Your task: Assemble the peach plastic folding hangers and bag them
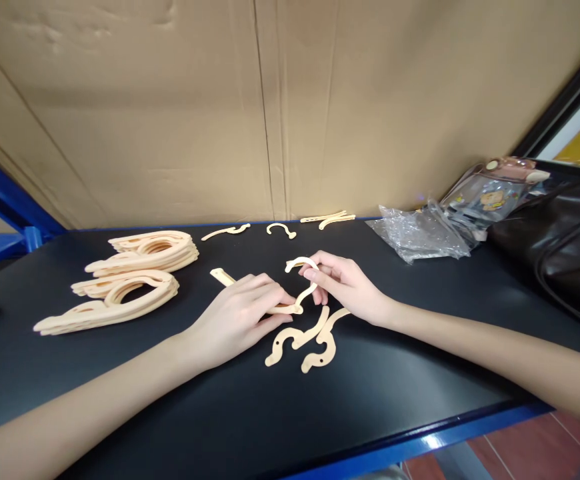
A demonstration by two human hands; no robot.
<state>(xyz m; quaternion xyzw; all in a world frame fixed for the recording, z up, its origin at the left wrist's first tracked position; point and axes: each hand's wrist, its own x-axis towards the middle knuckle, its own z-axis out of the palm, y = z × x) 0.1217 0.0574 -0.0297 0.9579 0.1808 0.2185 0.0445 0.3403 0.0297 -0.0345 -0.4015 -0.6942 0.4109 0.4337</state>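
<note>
My left hand is closed around a cream, straight hanger bar, whose far end sticks out beyond the knuckles. Between the fingers and thumb of my right hand is a curved cream hanger hook. The hook's lower end meets the bar's near end by my left fingertips; whether they are locked together I cannot tell. Just below both hands, two curved hanger arms lie flat on the black table.
Two stacks of folded cream hangers are at the left. Along the back lie a hanger arm, a hook and several bars. Clear plastic bags and a dark leather bag are at the right. Cardboard stands behind.
</note>
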